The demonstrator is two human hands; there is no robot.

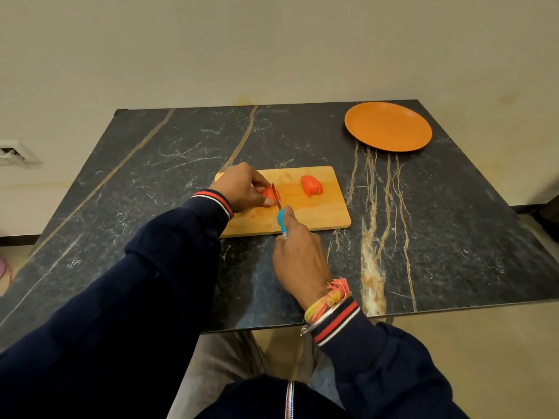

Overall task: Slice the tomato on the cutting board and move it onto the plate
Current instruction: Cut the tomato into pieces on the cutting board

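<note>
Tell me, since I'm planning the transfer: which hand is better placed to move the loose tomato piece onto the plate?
Right hand, probably: loose piece and plate lie on its side, though it grips the knife.

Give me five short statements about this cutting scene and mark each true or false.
1. The right hand grips the knife. True.
2. The left hand holds a tomato piece on the cutting board. True.
3. The knife's handle is red. False: it is blue.
4. The plate carries tomato slices. False: no tomato is on it.
5. The second tomato piece touches the knife. False: it lies apart, further right on the cutting board.
</note>
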